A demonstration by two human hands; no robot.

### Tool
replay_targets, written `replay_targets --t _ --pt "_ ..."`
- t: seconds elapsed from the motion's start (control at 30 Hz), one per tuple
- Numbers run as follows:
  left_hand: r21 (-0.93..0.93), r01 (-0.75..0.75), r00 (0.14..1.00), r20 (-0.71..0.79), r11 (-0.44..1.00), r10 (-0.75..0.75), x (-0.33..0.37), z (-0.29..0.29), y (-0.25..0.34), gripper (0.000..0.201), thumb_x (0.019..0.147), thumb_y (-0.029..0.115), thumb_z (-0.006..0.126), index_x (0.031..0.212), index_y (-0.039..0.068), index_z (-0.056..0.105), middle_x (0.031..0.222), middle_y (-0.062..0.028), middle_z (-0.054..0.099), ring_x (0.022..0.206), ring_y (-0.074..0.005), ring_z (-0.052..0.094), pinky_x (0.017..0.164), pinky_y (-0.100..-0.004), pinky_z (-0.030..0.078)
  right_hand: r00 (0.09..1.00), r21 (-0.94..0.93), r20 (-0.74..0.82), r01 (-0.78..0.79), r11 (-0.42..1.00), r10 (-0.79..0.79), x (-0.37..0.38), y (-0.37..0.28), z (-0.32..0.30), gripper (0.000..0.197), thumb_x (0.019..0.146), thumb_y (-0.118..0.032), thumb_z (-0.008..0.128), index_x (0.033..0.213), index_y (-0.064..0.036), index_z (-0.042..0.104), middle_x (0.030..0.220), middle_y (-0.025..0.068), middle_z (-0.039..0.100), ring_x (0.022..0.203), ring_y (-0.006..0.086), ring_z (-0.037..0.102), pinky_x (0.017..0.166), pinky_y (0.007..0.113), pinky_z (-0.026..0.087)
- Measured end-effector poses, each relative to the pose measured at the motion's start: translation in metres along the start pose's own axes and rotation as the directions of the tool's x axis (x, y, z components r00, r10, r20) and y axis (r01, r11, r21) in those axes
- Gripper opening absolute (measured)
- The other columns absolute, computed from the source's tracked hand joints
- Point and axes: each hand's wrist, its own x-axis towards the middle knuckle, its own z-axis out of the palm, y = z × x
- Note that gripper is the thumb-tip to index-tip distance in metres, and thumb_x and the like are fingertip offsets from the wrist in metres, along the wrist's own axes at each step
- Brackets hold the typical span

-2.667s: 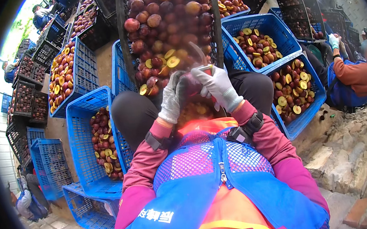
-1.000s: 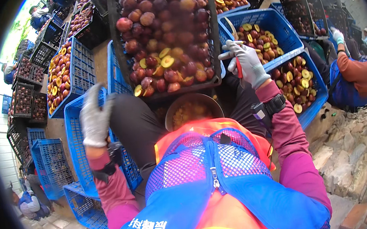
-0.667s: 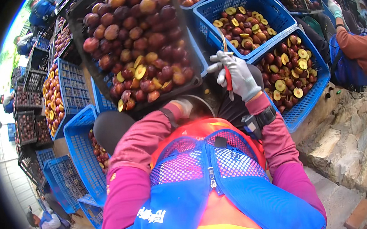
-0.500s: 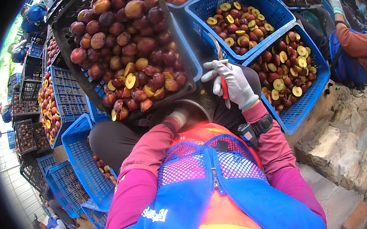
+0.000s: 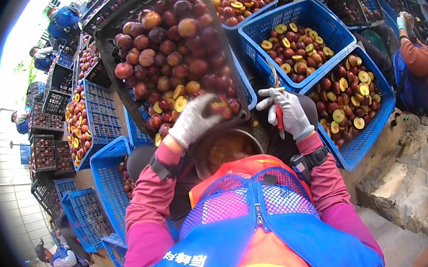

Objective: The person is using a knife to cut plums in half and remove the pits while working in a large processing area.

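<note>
My left hand [image 5: 196, 120], in a pale glove, reaches over the near side of a black crate [image 5: 118, 91] full of whole and cut plums [image 5: 167, 61]. Its fingers are bent among the fruit and blurred at the tips, so whether they grip a plum is unclear. My right hand [image 5: 288, 115], also gloved, is closed around a red-handled knife [image 5: 279, 115] whose narrow blade points away from me. Between my legs a round metal basin [image 5: 203, 157] holds brownish liquid.
At right stand two blue crates [image 5: 346, 160] of cut plums, and another blue crate [image 5: 108, 170] is at my left. Stacked crates [image 5: 42, 151] line the far left. A co-worker [image 5: 424, 69] sits at the right beside rough stones [image 5: 391, 179].
My left hand has come up out of the basin to the fruit in the black crate. My right hand keeps the knife. The whole view has shifted slightly.
</note>
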Motion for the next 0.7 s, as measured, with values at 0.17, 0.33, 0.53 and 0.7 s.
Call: replay_targets --t 0.17,0.33,0.53,0.7 --pt "0.435 0.188 0.954 -0.295 0.880 -0.058 0.066 -0.040 -0.053 0.084 0.087 0.047 0.088 0.155 0.007 0.058 0.152 -0.0202 0.064 0.136 -0.0400 0.064 0.113 -0.0493 0.053 0.998 0.058 -0.011 -0.068 0.996 0.069 -0.016 -0.017 0.013 0.051 0.118 -0.041 0.054 0.136 0.0049 0.068 0.094 0.0109 0.079 0.055 0.0093 0.065 0.051 0.022 0.051" --pt "0.744 0.287 0.958 -0.222 0.604 -0.182 0.118 -0.029 -0.066 0.086 0.092 0.037 0.083 0.164 0.011 0.045 0.160 -0.0203 0.057 0.135 -0.0416 0.066 0.112 -0.0558 0.053 0.977 -0.099 -0.059 -0.208 0.973 0.203 -0.024 -0.021 0.027 0.044 0.115 -0.042 0.060 0.127 -0.0011 0.071 0.073 0.0029 0.068 0.051 0.0106 0.063 0.044 0.025 0.046" --pt "0.594 0.368 0.928 -0.187 0.715 -0.322 0.114 -0.033 -0.037 0.088 0.088 0.038 0.089 0.157 0.007 0.045 0.149 -0.0225 0.062 0.131 -0.0401 0.067 0.108 -0.0514 0.056 0.975 -0.170 -0.005 -0.220 0.961 0.222 -0.047 -0.005 0.058 0.035 0.119 -0.035 0.049 0.125 -0.0073 0.070 0.071 0.0008 0.061 0.049 0.0110 0.059 0.045 0.026 0.047" --pt "-0.599 0.074 0.945 -0.214 0.797 -0.249 0.069 -0.049 -0.024 0.059 0.100 0.039 0.077 0.145 0.006 0.057 0.133 -0.0116 0.069 0.117 -0.0266 0.072 0.101 -0.0444 0.062 0.991 -0.039 -0.028 -0.135 0.990 0.134 -0.067 -0.040 0.097 0.027 0.120 -0.025 0.046 0.126 -0.0097 0.068 0.074 -0.0001 0.062 0.049 0.0074 0.056 0.044 0.024 0.044"
